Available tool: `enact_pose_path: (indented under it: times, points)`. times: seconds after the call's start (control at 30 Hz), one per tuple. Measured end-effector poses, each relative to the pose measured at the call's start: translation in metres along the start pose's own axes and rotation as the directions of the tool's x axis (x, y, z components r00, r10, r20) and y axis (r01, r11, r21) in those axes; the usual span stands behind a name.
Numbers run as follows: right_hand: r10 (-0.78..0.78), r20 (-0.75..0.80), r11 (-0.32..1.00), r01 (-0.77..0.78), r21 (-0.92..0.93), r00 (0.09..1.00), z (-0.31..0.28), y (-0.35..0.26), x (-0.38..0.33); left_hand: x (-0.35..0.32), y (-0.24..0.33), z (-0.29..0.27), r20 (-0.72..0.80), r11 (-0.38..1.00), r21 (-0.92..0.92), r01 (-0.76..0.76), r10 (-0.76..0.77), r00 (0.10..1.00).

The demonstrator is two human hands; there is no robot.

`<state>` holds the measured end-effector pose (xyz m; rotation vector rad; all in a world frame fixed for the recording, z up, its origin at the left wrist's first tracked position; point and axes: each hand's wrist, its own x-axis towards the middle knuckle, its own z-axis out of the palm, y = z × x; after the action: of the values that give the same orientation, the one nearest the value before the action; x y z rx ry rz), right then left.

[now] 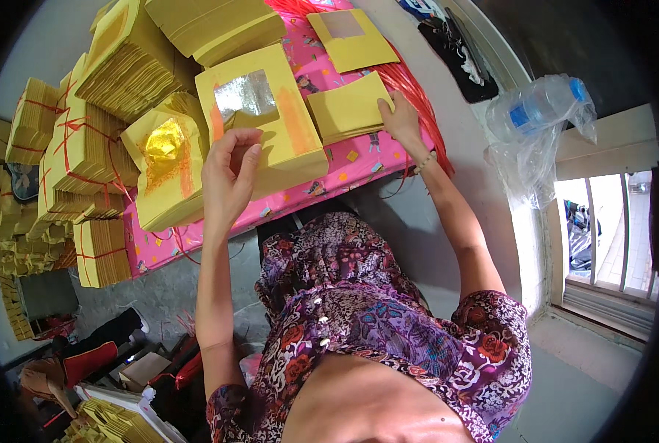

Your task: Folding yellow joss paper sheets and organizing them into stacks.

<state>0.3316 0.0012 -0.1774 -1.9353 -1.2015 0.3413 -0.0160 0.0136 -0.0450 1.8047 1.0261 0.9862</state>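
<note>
A: Two hands were on the paper stacks. Left hand (230, 173) hovered at 6 o'clock of the silver-foil stack (263, 118), fingers curled, thumb and forefinger pinched close; can't tell if a sheet was between them.

B: Right?

A: Right hand (401, 118) lay flat on the plain yellow stack (348, 107), fingers spread and pressing its 3 o'clock edge, gripping nothing.

B: Surroundings?

A: Both stacks sat on a pink cloth (344, 170). Gold-foil stack (165, 166) at 9 o'clock of the left hand. Tied bundles (86, 148) further toward 9. Red strings (410, 81) just beside the right hand. Plastic bottle (540, 103) at 3 o'clock.
</note>
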Motion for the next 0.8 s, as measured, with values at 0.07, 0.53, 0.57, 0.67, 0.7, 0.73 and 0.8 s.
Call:
enact_pose_path:
  times: [0.07, 0.53, 0.57, 0.67, 0.7, 0.73, 0.8]
  points:
    - [-0.026, 0.042, 0.901, 0.042, -0.431, 0.999, -0.010, -0.042, -0.011, -0.003, -0.002, -0.004, -0.016, 1.000, 0.011, 0.014, -0.014, 1.000]
    - [-0.442, -0.039, 0.896, 0.443, 0.024, 0.896, -0.049, -0.107, -0.020, 0.000, 0.014, -0.032, 0.035, 1.000, -0.029, -0.003, 0.004, 0.999]
    - [-0.420, 0.059, 0.906, 0.414, 0.095, 0.906, -0.056, -0.126, -0.026, -0.002, 0.016, -0.037, 0.029, 1.000, -0.026, 0.003, -0.002, 1.000]
    - [-0.580, 0.285, 0.814, 0.554, 0.174, 0.763, -0.064, -0.159, -0.041, -0.008, 0.022, -0.047, 0.128, 0.962, 0.256, -0.098, 0.067, 0.989]
    - [-0.584, 0.288, 0.812, 0.557, 0.178, 0.759, -0.066, -0.170, -0.046, -0.011, 0.024, -0.048, 0.129, 0.937, 0.328, -0.121, 0.082, 0.988]
    - [-0.602, 0.331, 0.794, 0.586, 0.161, 0.726, -0.066, -0.179, -0.051, -0.014, 0.024, -0.049, 0.131, 0.907, 0.397, -0.140, 0.094, 0.987]
    - [-0.622, 0.377, 0.772, 0.618, 0.149, 0.686, -0.065, -0.186, -0.059, -0.021, 0.028, -0.049, 0.103, 0.863, 0.486, -0.139, 0.102, 0.989]
